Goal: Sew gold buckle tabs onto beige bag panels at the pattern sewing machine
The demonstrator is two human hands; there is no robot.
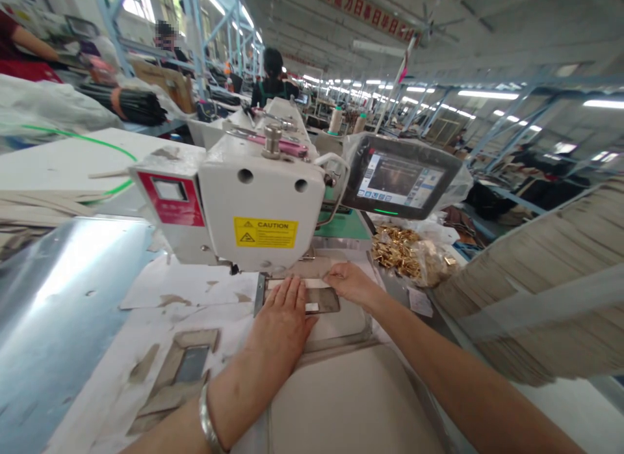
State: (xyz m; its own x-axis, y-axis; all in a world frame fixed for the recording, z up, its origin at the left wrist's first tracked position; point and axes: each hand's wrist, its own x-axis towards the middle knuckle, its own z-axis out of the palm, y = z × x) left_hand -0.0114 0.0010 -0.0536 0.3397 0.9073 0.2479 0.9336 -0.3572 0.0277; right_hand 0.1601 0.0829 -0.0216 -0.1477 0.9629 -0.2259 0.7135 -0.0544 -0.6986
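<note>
Both grips open: our left hand (281,317) lies flat and our right hand (351,285) pins a dark panel (325,300) just beside the sewing machine head (258,207). One slip could skew it or nip us.

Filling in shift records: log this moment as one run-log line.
left hand: flat on sewing template | right hand: on pale sheet beside it | sewing machine: just ahead

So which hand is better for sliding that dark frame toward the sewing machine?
Probably the left: the left hand already lies flat on the dark frame, beside the sewing machine head. The right hand only touches pale material past the frame with its fingertips.
</note>
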